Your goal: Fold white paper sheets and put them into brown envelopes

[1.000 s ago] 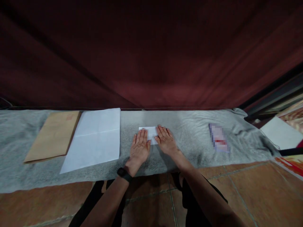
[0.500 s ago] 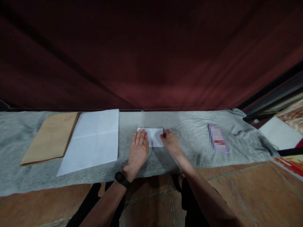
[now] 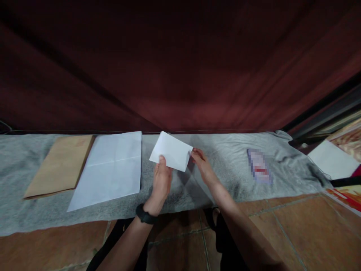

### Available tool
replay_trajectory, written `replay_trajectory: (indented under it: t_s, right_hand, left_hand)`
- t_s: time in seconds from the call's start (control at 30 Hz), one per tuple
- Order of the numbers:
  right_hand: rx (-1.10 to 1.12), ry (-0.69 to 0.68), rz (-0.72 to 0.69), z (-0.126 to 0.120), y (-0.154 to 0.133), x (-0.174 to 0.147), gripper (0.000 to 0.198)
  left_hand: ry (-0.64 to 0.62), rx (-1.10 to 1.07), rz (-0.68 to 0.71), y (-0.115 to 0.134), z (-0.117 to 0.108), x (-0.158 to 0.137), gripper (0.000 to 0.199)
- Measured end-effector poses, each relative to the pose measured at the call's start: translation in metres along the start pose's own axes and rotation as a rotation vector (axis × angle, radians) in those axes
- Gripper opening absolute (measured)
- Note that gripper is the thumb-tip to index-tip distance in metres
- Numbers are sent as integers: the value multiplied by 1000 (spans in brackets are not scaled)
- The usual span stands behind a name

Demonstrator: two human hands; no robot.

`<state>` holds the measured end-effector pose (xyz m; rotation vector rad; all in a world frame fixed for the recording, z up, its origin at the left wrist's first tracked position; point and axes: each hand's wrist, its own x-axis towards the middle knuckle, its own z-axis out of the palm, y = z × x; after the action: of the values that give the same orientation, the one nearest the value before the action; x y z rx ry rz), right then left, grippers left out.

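raised and turned since half a second earlier, the small white paper had come up off the grey-draped counter, and the left hand, flat on it before, had shifted to its near edge. that hand pinched the paper, thumb on top and fingers mostly hidden beneath, probably to keep it stiff. the right hand, half curled, had its fingertips at the paper's 3 o'clock end, seemingly to steady the less supported side; whether they gripped or only brushed it, i could not tell. a dark wristband circled the left wrist.

taking the paper as centre, the large white sheet, creased across, lay between 8 and 9 o'clock, with the brown envelope just beyond it. set to that side, both likely left the middle for handwork. a pixelated flat item lay near 3 o'clock, well apart from the right hand, the cloth between giving it room to swing outward. toward 6 o'clock the counter's near edge ran beneath the forearms, above the tiled floor; the large sheet's nearest corner came close to that edge. at 12 o'clock the dark red curtain rose past the far edge, so reach there looked short.
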<state>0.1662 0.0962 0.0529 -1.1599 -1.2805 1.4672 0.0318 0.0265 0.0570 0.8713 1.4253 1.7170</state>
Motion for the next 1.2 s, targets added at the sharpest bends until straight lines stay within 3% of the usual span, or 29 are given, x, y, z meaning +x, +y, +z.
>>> replay_trajectory:
  t_s: [0.07,0.17,0.33,0.4,0.57,0.67,0.73,0.83,0.93,1.07,1.2]
  right_hand:
    - [77,-45,91,0,6,0,45]
    - [144,-109,177,-2,16,1,42]
    - [-80,-63,65,-13,28,7,22]
    - [-235,-72,48,-19,32,11,15]
    - [-744,37,-24,-24,35,10,26]
    - [-977,178,-198,-17,33,1,41]
    - [-1038,159,-359,-8,33,-6,45]
    - [-1025,-29,-514,11,39,-15,45]
    - [-1084,-172,-551,27,51,-22,46]
    - [-1256,-241,-552,36,64,-29,54]
    - [-1360,-246,-546,37,68,-33,60]
  left_hand:
    - [13,-190,-64,-1,2,0,58]
    - [-8,-217,-169,-13,-1,-4,50]
    - [86,-138,-303,-35,-30,3,38]
    - [116,18,-310,-37,-44,10,41]
    - [-47,673,-140,-31,-55,14,44]
    - [-135,965,-109,-25,-52,6,47]
    - [-164,1084,-110,-21,-50,1,48]
    - [-161,1216,-52,-15,-47,-3,42]
    - [-143,1284,116,-15,-39,-5,37]
    - [-294,1227,370,-29,-22,-10,48]
    - [-366,1302,338,-45,-14,-12,62]
